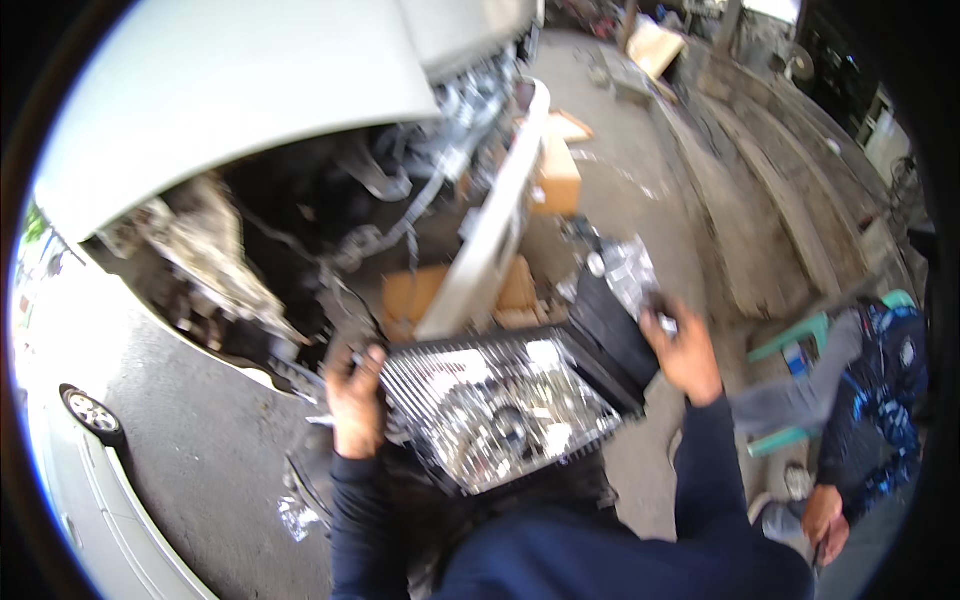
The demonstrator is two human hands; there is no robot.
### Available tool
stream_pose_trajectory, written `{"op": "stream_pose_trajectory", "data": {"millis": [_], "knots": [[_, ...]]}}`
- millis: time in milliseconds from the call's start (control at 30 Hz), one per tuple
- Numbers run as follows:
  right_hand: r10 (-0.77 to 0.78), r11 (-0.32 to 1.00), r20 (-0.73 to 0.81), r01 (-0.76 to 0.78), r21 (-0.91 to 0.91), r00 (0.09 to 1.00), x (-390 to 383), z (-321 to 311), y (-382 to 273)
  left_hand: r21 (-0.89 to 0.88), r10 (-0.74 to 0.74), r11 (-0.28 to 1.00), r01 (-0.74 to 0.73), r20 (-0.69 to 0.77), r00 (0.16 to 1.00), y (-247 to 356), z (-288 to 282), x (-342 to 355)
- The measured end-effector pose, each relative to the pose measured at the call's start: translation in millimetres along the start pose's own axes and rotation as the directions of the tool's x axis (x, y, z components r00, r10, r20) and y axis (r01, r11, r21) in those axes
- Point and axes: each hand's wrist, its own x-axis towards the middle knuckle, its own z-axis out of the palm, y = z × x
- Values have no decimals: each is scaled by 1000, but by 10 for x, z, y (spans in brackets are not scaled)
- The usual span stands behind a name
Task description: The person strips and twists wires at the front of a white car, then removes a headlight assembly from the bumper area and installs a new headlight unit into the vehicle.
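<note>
A car headlight [510, 405] with a clear, ribbed lens and black housing is held up in front of my body, lens facing me. My left hand [357, 400] is closed on its left end, thumb at the upper edge. At the other end, my right hand [683, 345] grips the black side part of the housing, its fingers partly hidden behind. Beyond the headlight, the white vehicle's front is stripped open, with a pale bumper beam [490, 215] and dangling wires [385, 235]. Clear plastic wrapping [630, 275] shows just past the housing.
A raised white body panel [250, 90] overhangs the opening at upper left. Cardboard boxes [556, 180] lie beyond the beam. At right, a person [850, 400] sits by a green stool [790, 340], near concrete steps [760, 190]. A pale car [100, 480] stands at far left.
</note>
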Motion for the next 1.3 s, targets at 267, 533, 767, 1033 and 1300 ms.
{"op": "stream_pose_trajectory", "data": {"millis": [267,533,767,1033,1300], "knots": [[7,992,27,-4,-126,1000,-162,242,9,-76,65,995,-70,-68,996,57,109,-177],[-51,999,-45,51,-6,998,-141,292,279,57,-128,991,121,138,982,262,-276,-624],[-43,995,11,42,88,999,3,307,485,110,-304,951,290,155,940,-82,158,-1427],[-118,954,24,107,279,993,396,224,215,140,-184,975,172,84,979,296,373,-1357],[-251,848,-40,240,472,967,1622,770,-177,361,207,915,-180,-38,978,661,636,-583]]}}
